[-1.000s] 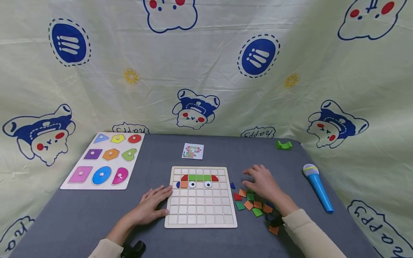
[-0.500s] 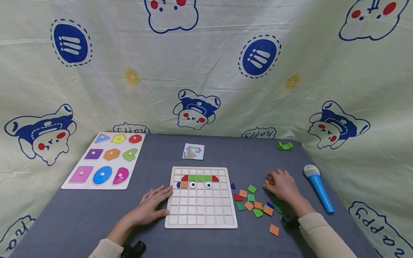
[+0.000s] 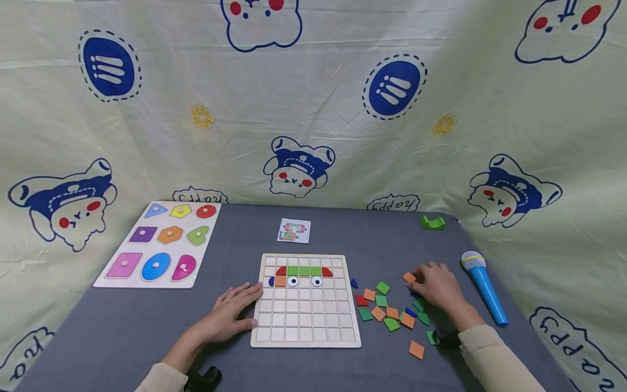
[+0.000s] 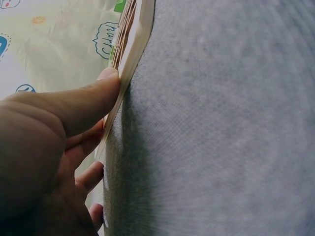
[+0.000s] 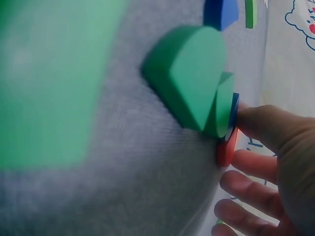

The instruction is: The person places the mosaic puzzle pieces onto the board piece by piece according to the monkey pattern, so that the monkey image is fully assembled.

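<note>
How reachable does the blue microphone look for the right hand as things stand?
Probably yes: the blue microphone lies to the right of the right hand, with only gray tabletop showing between them. The fingers point away from it, so the hand would likely have to turn.

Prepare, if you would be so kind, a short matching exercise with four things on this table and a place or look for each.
Things:
1. Grid board
2. Loose tiles
3. Microphone
4. Picture card

Places and looks:
A. Has a blue handle and a pale grey head with a yellow band
B. Lies by itself just past the far edge of the board
C. Carries two round eye tiles in one row
D. Scattered to the right of the board, in several colours

Right pairs: 1-C, 2-D, 3-A, 4-B
</note>
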Motion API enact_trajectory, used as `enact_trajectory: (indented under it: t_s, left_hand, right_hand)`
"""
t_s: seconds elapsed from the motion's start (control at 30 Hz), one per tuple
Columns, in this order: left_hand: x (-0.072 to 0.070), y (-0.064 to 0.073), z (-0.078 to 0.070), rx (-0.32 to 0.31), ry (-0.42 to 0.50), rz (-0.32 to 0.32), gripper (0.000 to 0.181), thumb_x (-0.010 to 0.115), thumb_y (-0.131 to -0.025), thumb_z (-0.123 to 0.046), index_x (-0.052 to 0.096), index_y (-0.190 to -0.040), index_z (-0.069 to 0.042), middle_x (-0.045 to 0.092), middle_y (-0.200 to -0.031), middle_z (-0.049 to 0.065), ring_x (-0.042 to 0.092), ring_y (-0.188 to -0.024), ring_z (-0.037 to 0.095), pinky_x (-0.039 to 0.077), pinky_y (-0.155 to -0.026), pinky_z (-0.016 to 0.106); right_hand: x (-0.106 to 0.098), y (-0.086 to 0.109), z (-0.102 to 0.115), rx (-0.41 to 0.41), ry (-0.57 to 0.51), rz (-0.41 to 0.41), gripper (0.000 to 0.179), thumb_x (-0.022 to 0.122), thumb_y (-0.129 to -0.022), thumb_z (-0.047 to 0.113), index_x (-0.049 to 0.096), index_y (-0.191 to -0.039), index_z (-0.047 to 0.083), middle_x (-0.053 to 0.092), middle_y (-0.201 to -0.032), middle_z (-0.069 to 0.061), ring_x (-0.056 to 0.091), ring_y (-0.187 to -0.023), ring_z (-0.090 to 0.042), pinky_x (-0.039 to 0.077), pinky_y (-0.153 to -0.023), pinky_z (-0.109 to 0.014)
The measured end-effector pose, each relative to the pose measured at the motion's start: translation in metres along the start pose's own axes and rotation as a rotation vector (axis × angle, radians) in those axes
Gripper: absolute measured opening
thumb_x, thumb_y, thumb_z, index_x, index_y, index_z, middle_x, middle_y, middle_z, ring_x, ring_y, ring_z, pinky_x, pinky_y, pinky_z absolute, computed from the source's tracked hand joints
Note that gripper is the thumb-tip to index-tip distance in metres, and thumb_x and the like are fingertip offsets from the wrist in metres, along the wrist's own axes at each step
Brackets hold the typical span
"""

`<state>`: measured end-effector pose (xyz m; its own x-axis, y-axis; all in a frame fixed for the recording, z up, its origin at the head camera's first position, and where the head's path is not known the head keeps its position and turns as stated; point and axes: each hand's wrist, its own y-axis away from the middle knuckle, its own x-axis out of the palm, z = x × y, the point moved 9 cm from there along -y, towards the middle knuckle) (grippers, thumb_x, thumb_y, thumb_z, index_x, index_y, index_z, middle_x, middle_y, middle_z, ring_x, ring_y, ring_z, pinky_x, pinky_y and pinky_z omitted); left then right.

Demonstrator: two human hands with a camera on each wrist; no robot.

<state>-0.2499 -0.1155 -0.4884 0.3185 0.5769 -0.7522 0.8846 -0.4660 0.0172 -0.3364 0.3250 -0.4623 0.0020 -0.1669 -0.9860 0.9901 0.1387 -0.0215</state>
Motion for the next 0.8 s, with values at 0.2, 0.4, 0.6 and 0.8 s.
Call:
enact_trajectory:
  t_s: [0.2, 0.4, 0.6, 0.8]
  left_hand:
    - [0.0, 0.0, 0.0, -0.004, 0.002, 0.0, 0.066, 0.065, -0.088, -0.028, 0.038, -0.145, -0.009, 0.033, -0.154, 0.007, 0.02, -0.144, 0.038, 0.007, -0.109, 0.066]
    - [0.0, 0.001, -0.001, -0.002, 0.001, -0.002, 0.065, 0.065, -0.088, -0.027, 0.038, -0.145, -0.009, 0.033, -0.154, 0.008, 0.02, -0.143, 0.038, 0.007, -0.109, 0.066]
    - [-0.001, 0.001, -0.003, 0.008, -0.006, -0.005, 0.066, 0.065, -0.088, -0.027, 0.038, -0.144, -0.007, 0.034, -0.153, 0.009, 0.021, -0.143, 0.039, 0.008, -0.109, 0.066]
    - [-0.001, 0.001, -0.003, 0.0, -0.009, -0.001, 0.066, 0.065, -0.088, -0.027, 0.038, -0.145, -0.008, 0.033, -0.154, 0.008, 0.021, -0.143, 0.039, 0.007, -0.11, 0.066]
  right_hand:
    - [0.002, -0.002, -0.005, 0.013, -0.007, 0.02, 0.031, 0.068, -0.083, 0.03, 0.069, -0.102, 0.005, 0.06, -0.096, -0.013, 0.05, -0.091, -0.032, 0.042, -0.077, -0.051]
    - [0.004, -0.003, -0.008, 0.036, -0.015, 0.038, 0.027, 0.068, -0.083, 0.027, 0.07, -0.099, 0.005, 0.06, -0.095, -0.013, 0.048, -0.09, -0.032, 0.042, -0.077, -0.05]
    - [0.003, -0.002, -0.005, 0.026, -0.022, 0.031, 0.025, 0.069, -0.083, 0.027, 0.07, -0.096, 0.005, 0.059, -0.092, -0.01, 0.047, -0.086, -0.028, 0.041, -0.073, -0.045]
    - [-0.002, 0.0, 0.005, -0.027, -0.041, -0.005, 0.024, 0.069, -0.083, 0.026, 0.07, -0.098, 0.006, 0.061, -0.094, -0.011, 0.048, -0.086, -0.026, 0.041, -0.073, -0.046]
